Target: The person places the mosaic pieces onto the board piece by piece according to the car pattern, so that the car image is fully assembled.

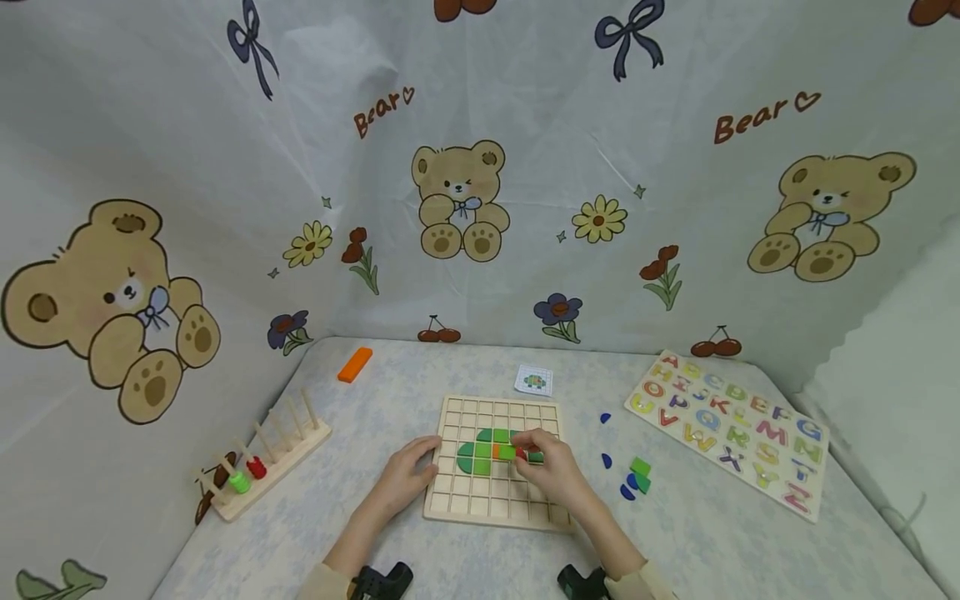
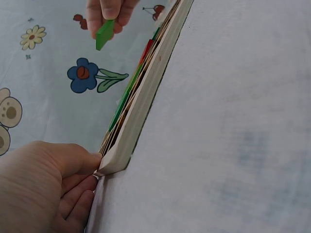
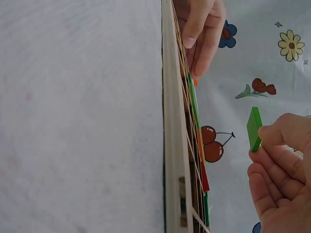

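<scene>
A wooden grid board [image 1: 495, 505] lies flat on the table, with green, orange and red tiles set in its middle squares. My right hand [image 1: 557, 468] hovers over it and pinches a green square tile [image 3: 253, 129] between thumb and fingers. In the right wrist view the tile is apart from the board and turned nearly edge-on. My left hand [image 1: 405, 472] rests against the board's left edge, its thumb and fairly straight fingers touching the rim. The left wrist view shows that thumb at the board's corner. A green half-round piece [image 1: 465, 457] sits at the pattern's left.
Right of the board lie blue half-round pieces [image 1: 606, 460] and green tiles [image 1: 641, 467]. A pattern card [image 1: 534, 380] lies behind it. An alphabet board [image 1: 735, 433] is at the right, a peg rack [image 1: 273, 468] at the left, an orange block [image 1: 355, 364] at the back left.
</scene>
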Demonstrator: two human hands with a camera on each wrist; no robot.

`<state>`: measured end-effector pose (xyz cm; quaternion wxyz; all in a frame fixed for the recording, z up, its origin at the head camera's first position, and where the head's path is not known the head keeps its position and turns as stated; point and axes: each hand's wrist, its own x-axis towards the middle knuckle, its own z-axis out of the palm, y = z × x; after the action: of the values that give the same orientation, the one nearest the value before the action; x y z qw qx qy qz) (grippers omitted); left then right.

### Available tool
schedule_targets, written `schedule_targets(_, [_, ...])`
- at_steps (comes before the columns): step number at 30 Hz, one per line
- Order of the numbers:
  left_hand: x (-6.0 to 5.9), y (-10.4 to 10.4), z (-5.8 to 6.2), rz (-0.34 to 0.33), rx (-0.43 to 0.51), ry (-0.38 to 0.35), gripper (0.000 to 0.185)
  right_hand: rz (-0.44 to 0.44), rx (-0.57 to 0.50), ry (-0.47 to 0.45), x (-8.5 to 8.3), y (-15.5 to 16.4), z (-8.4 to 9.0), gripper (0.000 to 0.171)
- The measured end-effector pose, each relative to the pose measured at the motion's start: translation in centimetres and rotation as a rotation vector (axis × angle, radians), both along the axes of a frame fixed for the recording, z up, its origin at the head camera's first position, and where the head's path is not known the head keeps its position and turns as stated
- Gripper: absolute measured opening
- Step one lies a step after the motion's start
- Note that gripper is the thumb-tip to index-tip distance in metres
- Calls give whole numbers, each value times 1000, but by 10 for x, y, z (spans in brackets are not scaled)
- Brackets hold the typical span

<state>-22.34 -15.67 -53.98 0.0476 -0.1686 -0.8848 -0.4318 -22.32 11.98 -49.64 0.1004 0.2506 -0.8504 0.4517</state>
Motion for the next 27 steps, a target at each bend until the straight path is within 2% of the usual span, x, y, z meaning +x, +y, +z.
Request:
schedule_targets(7, [0, 1, 1, 2, 2, 5, 44, 6, 6, -40, 1, -3, -6, 24])
schedule_targets(13, [0, 2, 1, 8, 10, -5, 44, -26, 65, -68, 3, -6, -14, 23])
schedule_targets(20, [0, 2, 0, 3, 6, -3, 44, -37, 199, 35, 3, -9, -21, 21])
schedule_targets(27, [0, 1, 1, -1, 9, 3, 44, -23, 246, 64, 2, -10, -24, 22])
